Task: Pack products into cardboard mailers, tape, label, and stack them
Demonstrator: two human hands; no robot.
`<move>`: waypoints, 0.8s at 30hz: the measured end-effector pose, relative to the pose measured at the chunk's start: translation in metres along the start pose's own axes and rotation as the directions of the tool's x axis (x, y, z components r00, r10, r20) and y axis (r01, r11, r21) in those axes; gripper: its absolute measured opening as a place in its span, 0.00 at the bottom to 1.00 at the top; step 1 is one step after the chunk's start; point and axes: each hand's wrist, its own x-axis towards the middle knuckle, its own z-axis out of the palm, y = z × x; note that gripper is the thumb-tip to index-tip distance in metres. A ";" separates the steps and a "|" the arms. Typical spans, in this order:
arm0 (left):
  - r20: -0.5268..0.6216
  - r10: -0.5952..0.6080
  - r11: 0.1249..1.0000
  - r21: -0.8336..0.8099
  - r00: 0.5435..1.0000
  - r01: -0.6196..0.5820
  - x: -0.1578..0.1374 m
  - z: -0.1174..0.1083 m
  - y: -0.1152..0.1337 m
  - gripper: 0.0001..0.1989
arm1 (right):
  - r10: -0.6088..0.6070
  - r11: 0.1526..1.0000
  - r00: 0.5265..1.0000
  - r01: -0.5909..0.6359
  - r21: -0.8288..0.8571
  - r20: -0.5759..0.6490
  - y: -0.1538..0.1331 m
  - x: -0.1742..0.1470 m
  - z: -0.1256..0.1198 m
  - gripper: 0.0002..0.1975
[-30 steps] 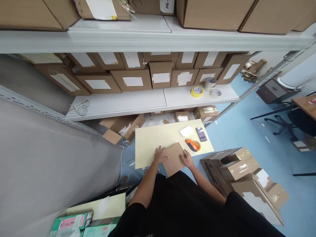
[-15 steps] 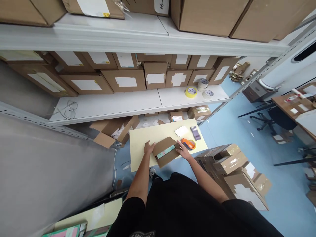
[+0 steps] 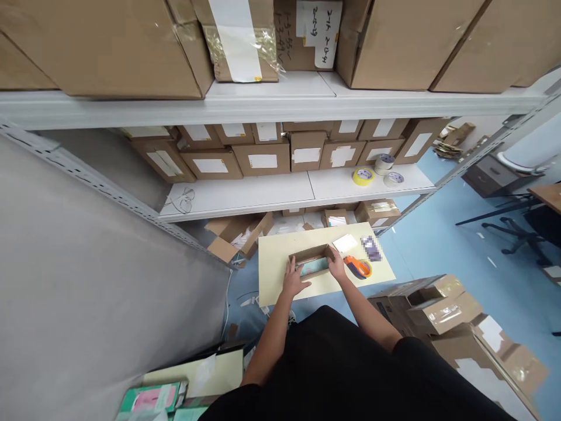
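My left hand (image 3: 294, 282) lies against the left end of the open cardboard box (image 3: 305, 255), thumb spread; I can't tell whether that grip is closed. My right hand (image 3: 336, 264) grips the box's right end. Between them, I see a mint-green item (image 3: 314, 267) inside. The box is over the pale yellow table (image 3: 275, 263), left of an orange tape dispenser (image 3: 356, 266). Beyond, a yellow tape roll (image 3: 363, 176) rests on the shelf (image 3: 245, 196).

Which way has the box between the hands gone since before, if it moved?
Yes, forward: the box stuck out past the near edge of the pale table a second ago, but now it is inside that edge.
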 end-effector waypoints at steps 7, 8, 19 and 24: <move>-0.065 0.049 0.998 0.054 0.997 -0.045 0.010 0.001 -0.008 0.17 | -0.159 0.987 0.986 0.160 -0.012 0.055 -0.030 -0.011 -0.013 0.35; -0.066 0.051 0.997 0.055 0.997 -0.047 0.011 0.000 -0.007 0.12 | -0.161 0.987 0.985 0.161 -0.001 0.058 -0.035 -0.011 -0.019 0.35; -0.312 0.134 0.991 0.021 0.941 -0.134 -0.025 0.012 0.060 0.08 | -0.240 0.969 0.942 0.218 0.118 0.233 -0.067 -0.020 -0.117 0.33; -0.456 0.058 0.998 0.025 0.888 -0.053 -0.088 0.034 0.092 0.11 | -0.320 0.945 0.875 0.267 0.189 0.363 -0.065 -0.038 -0.131 0.32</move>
